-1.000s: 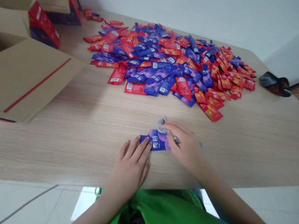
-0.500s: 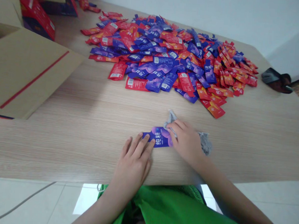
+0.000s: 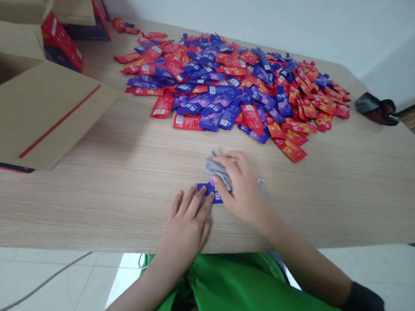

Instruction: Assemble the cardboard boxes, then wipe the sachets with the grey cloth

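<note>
A purple sachet (image 3: 205, 189) with white lettering lies flat on the wooden table (image 3: 136, 170) in front of me. The fingertips of my left hand (image 3: 188, 220) rest spread on its left end. Bunched in the closed fingers of my right hand (image 3: 242, 188) is a grey cloth (image 3: 218, 168), over the sachet's right part, which it hides together with the hand. A loose end of grey cloth shows beyond the right wrist.
A large heap of red and purple sachets (image 3: 215, 81) spreads across the back of the table. Open cardboard boxes (image 3: 66, 104) stand at the left, one flap reaching over the table. A dark, shiny object (image 3: 375, 109) lies at the far right.
My right hand has moved left with the grey cloth, covering more of the sachet. The left hand stays in place on it. The view has shifted slightly.
</note>
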The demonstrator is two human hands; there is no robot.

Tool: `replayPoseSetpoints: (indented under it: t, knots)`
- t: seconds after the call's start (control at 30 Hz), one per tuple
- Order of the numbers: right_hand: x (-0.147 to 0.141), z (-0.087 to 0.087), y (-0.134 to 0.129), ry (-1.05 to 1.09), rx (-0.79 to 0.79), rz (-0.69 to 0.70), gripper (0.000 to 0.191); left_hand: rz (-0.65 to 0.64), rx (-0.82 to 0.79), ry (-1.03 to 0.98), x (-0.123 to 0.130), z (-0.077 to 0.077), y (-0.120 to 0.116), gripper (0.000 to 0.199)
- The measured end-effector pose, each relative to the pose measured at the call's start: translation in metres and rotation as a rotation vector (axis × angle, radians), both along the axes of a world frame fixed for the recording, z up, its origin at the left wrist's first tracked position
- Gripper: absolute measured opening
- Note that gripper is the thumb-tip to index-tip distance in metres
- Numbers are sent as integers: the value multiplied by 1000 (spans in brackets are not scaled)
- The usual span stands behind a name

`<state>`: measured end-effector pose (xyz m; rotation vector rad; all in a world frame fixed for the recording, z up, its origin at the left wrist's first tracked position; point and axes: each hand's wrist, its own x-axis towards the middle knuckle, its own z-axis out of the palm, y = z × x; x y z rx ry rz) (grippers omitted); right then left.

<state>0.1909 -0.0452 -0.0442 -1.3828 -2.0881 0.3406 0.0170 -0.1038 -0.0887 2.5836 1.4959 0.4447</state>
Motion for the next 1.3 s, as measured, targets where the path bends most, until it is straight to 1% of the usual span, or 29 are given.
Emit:
replayPoseSetpoints:
  t: [0.1,0.17,0.2,0.27,0.33,0.5,0.6,0.67,0.73,0.77,0.83,0.9,0.97,1.03,1.13,1.2,1.3]
  knots:
    - [-8,-18,1,-290,2,135,34,3,-24,11,0,1,1,42]
    - [-4,-27,2,-356,-12,188,35,7,-38,6,0,1,1,43]
    - [-1,-29,1,-358,-20,189,37,9,-40,2,0,1,1,44]
    - [8,-32,-1,-346,-21,142,39,6,-32,-5,1,1,1,46]
    - [20,-34,-5,-345,-23,65,40,-1,-24,-5,1,1,1,47]
    - [56,-45,-10,-301,-24,-122,39,-8,-29,-5,0,1,0,47]
    - [74,-49,-9,-214,-3,-220,41,-1,-33,-6,0,2,0,47]
    - [77,-46,-9,-121,34,-304,45,-3,-34,-7,0,3,-1,47]
    - [71,-37,-10,-33,78,-355,47,-5,-34,-5,0,4,-1,47]
    - [65,-30,-12,-9,87,-338,45,-5,-35,-4,0,4,-1,48]
    - [49,-15,-14,5,55,-223,37,-2,-38,0,0,4,-1,48]
    - [31,-2,-16,-10,-15,-91,29,-1,-38,4,1,4,-1,48]
    - [16,5,-15,-53,-71,-31,26,-5,-39,8,1,3,-1,48]
    - [7,2,-12,-161,-90,-29,25,-2,-35,9,1,2,-1,48]
    - [2,-12,-9,-338,-50,-3,23,6,-22,13,1,1,-1,46]
    - [1,-20,-10,-378,0,26,23,8,-18,21,1,1,-1,43]
    - [-2,-26,-11,-370,46,31,22,13,-24,23,1,2,-1,43]
